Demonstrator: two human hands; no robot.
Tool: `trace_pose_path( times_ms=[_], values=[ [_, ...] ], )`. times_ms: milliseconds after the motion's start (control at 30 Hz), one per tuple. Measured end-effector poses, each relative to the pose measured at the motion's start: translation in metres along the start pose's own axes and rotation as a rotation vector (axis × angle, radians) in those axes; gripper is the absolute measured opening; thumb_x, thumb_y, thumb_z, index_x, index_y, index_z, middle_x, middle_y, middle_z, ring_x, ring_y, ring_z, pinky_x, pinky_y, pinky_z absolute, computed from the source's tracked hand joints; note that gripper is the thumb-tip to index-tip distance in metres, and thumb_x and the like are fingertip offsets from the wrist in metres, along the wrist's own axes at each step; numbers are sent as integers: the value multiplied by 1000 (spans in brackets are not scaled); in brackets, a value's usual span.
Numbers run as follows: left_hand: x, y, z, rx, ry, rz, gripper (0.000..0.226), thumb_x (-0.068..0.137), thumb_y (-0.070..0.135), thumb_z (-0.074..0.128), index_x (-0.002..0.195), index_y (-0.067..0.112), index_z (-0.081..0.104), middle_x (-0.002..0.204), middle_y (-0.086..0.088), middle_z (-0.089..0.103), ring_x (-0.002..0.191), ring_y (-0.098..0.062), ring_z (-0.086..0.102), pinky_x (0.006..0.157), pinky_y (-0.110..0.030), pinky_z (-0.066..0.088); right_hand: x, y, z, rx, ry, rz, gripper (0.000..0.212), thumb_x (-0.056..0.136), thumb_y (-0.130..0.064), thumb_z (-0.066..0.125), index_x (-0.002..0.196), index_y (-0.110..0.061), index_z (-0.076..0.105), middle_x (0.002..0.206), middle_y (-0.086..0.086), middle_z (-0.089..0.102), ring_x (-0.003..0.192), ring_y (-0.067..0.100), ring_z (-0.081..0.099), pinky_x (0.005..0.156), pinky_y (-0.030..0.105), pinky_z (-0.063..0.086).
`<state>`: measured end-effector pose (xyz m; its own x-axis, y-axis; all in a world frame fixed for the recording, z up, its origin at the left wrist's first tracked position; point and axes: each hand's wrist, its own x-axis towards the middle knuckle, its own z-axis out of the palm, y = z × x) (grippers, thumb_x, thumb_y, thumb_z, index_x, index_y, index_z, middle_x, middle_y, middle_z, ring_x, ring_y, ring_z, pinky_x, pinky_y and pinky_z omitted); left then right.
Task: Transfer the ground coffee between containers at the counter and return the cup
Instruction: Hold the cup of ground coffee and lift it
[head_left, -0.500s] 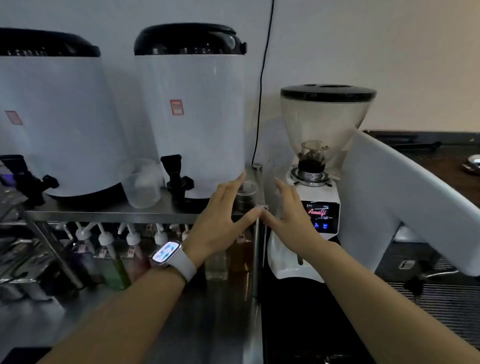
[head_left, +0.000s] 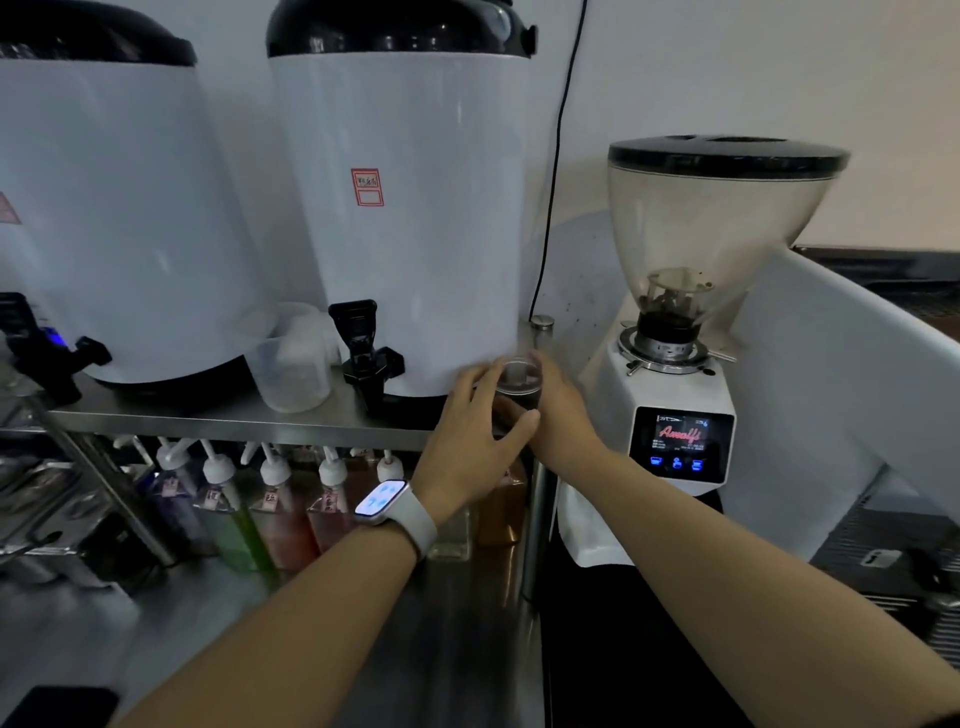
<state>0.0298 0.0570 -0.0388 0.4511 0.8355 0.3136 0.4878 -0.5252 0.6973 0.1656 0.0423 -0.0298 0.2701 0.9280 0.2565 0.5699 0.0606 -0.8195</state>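
A small clear cup (head_left: 518, 382) with dark coffee in its lower part stands at the right end of the steel shelf (head_left: 234, 418), beside the right white dispenser. My left hand (head_left: 478, 441) wraps its left and front side, thumb across the front. My right hand (head_left: 563, 415) presses against its right side. Both hands close around the cup. To the right stands the white coffee grinder (head_left: 675, 395) with a clear hopper and a lit screen.
Two big white drink dispensers (head_left: 405, 218) with black taps fill the shelf, and a translucent measuring jug (head_left: 291, 358) stands between them. Several pump syrup bottles (head_left: 275, 499) stand under the shelf. A white espresso machine panel (head_left: 841, 374) rises at right.
Both hands moved forward and closed around the small cup; half a second ago they were open, just short of it. The camera has come nearer to the shelf.
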Motion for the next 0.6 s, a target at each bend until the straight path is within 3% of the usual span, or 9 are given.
trace_pose_path(
  times_ms=[67, 133, 200, 233, 333, 500, 600],
  values=[
    [-1, -1, -1, -26, 7, 2, 77, 93, 57, 52, 160, 31, 25, 161, 13, 24, 149, -15, 36, 102, -6, 30, -1, -2, 0, 65, 31, 13, 46, 93, -18, 71, 134, -22, 52, 125, 1, 67, 116, 23, 65, 103, 47, 53],
    [-7, 0, -5, -67, 21, 17, 74, 95, 52, 55, 159, 29, 27, 158, 12, 26, 145, -12, 40, 92, 7, 27, -9, -1, 0, 66, 41, -14, 44, 89, -16, 74, 127, -27, 54, 116, -9, 67, 108, 12, 66, 96, 32, 55],
    [-14, 0, -9, -93, 59, 41, 74, 100, 39, 62, 161, 21, 26, 157, 8, 31, 142, -11, 43, 98, 2, 28, -24, -2, -1, 35, 27, -65, 57, 86, -10, 78, 134, -26, 51, 117, -14, 65, 107, 5, 63, 89, 13, 48],
    [-19, 0, -13, -113, 78, 43, 75, 100, 34, 65, 162, 17, 26, 156, 4, 35, 139, -10, 46, 101, 1, 31, -32, -4, -2, 37, 13, -77, 61, 86, -8, 78, 138, -24, 50, 123, -11, 65, 111, 5, 62, 91, 11, 47],
    [-40, 1, -23, -209, 78, 0, 75, 96, 31, 73, 159, 16, 36, 144, 7, 49, 127, -4, 57, 89, 6, 45, -57, -4, -1, 67, -10, -133, 63, 87, -8, 76, 141, -25, 49, 130, -8, 66, 120, 9, 61, 100, 24, 51],
    [-91, 3, -32, -224, 102, -5, 75, 88, 33, 80, 153, 20, 47, 130, 21, 59, 111, 25, 57, 93, 3, 46, -103, -9, 0, 114, -123, -178, 68, 84, -23, 74, 145, -27, 46, 132, -14, 62, 118, -6, 56, 98, 16, 45],
    [-129, 5, -38, -232, 175, -51, 74, 82, 38, 84, 148, 26, 52, 127, 27, 63, 114, 20, 62, 97, -6, 51, -126, -12, 7, 177, -188, -248, 69, 83, -21, 76, 146, -22, 47, 131, -13, 64, 121, -3, 59, 102, 22, 51]
  ],
)
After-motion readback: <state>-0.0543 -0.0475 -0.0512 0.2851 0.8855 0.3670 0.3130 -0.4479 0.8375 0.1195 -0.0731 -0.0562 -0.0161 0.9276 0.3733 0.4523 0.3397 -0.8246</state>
